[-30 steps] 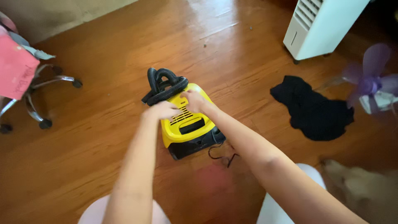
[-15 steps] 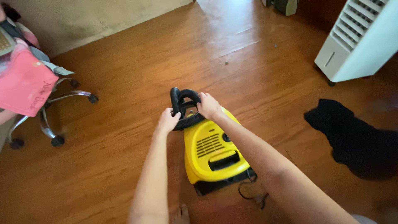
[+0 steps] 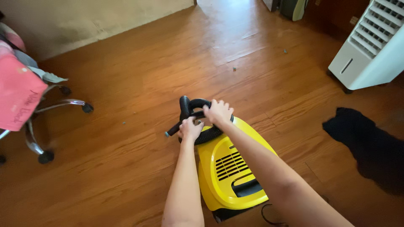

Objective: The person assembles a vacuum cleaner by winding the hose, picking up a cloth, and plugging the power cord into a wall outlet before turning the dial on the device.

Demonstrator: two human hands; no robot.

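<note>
A person bends over a yellow canister vacuum cleaner [image 3: 233,172] on a wooden floor [image 3: 126,176], both hands working the coiled black hose [image 3: 198,107] at the machine's far end. The left hand [image 3: 190,128] is closed around the hose's thin black end piece, which pokes out toward the swivel chair [image 3: 46,126]; the right hand [image 3: 218,111] lies curled over the top of the coil, fingers bent down on it. Compared with a moment ago, the vacuum has slid nearer to the person and now sits lengthwise between the forearms, its dark base at the bottom edge of view, while the hands have shifted from the body's top onto the hose itself. That suggests the hose is now being loosened from its coil. A white air cooler [image 3: 370,46] stands at the floor's far right, a black cloth [image 3: 370,147] lying near it.
</note>
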